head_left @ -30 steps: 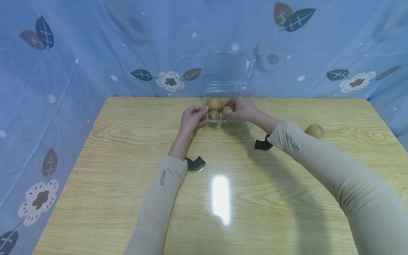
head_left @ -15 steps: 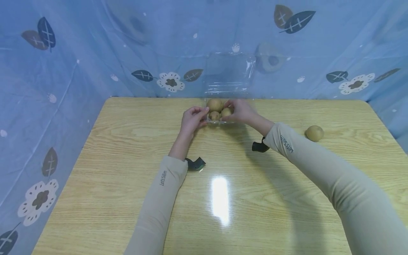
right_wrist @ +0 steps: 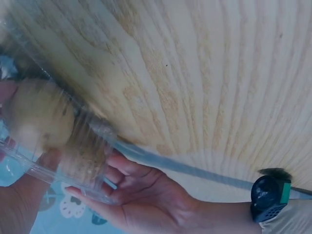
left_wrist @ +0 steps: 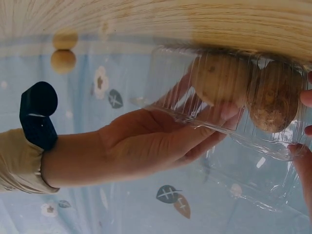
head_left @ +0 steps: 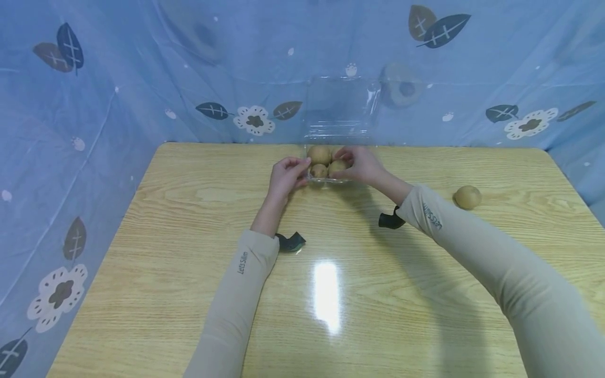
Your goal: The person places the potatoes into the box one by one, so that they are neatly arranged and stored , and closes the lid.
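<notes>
— what's the person got hold of there, at the far side of the table (head_left: 189, 210)?

— a clear plastic clamshell box (head_left: 331, 176) with kiwis in it. it sits at the back edge of the table, just before the blue flowered curtain (head_left: 142, 79), with its lid (head_left: 340, 105) standing up against the cloth.

— and the hands?

— the left hand (head_left: 285, 177) is at the box's left wall, fingers curled against the plastic, i'd say to steady it. the right hand (head_left: 360, 164) reaches in from the right side with its fingers closed round a kiwi (head_left: 337, 167) at the front of the box. two more kiwis (head_left: 319, 155) lie beside it, touching one another.

— why hold the box at all?

— my guess: the plastic is thin and light, so it would slide or tip when a fruit is pressed in or lifted. the left wrist view shows the ribbed wall (left_wrist: 214, 122) bowing a little round the fruit.

— any room left in it?

— hard to tell. the right hand hides that end of the tray.

— anything else lying about?

— one loose kiwi (head_left: 467, 197) out on the right, well apart from the box and near the table's right edge. round fruit near an edge, it could roll off if bumped.

— space to move?

— plenty toward the near side, bare wood with a glare spot (head_left: 327, 294). behind the box there's hardly any; the curtain and the raised lid close it off.
</notes>
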{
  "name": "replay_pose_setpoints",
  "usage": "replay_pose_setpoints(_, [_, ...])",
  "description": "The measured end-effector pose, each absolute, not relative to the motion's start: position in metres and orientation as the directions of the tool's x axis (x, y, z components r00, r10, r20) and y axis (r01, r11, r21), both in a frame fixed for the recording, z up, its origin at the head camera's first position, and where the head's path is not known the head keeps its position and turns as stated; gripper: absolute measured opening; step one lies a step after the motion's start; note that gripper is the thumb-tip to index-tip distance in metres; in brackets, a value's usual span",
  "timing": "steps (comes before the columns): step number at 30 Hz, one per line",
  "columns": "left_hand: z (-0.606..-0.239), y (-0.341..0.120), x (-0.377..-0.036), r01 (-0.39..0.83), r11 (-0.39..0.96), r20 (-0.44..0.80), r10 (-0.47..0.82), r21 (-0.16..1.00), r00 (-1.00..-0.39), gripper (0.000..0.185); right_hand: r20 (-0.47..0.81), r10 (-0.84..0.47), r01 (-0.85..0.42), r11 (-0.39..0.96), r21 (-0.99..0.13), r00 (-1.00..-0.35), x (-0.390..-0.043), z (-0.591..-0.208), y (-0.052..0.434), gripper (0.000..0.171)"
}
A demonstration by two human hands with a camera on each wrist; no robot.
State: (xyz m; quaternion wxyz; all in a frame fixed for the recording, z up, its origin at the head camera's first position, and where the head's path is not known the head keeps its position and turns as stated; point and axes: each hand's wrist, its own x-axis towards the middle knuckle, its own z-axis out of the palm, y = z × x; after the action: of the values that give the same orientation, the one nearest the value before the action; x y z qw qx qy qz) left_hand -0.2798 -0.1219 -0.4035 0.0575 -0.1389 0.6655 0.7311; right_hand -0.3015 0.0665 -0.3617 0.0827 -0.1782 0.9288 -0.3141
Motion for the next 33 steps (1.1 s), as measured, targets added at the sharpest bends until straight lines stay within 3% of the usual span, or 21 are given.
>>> replay_pose_setpoints(8, [-0.403,-0.122,-0.281,-0.274,-0.111,-0.285,-0.105,0.955,-0.953,0.031,-0.021,-0.375,-0.261,0.682,-0.683,-0.927,-0.296,-0.352,0.076,0.038])
replay_pose_setpoints(19, [-0.404,-0.122,-0.281,-0.274,-0.108,-0.285,-0.107,0.956,-0.952,0.028,0.018,-0.393,-0.308,0.69,-0.656,-0.919,-0.293,-0.343,0.111,0.038])
replay_pose_setpoints(33, [-0.403,-0.122,-0.28,-0.276,-0.12,-0.289,-0.103,0.954,-0.952,0.028,0.031,-0.301,-0.255,0.747,-0.614,-0.953,-0.27,-0.336,0.173,0.043])
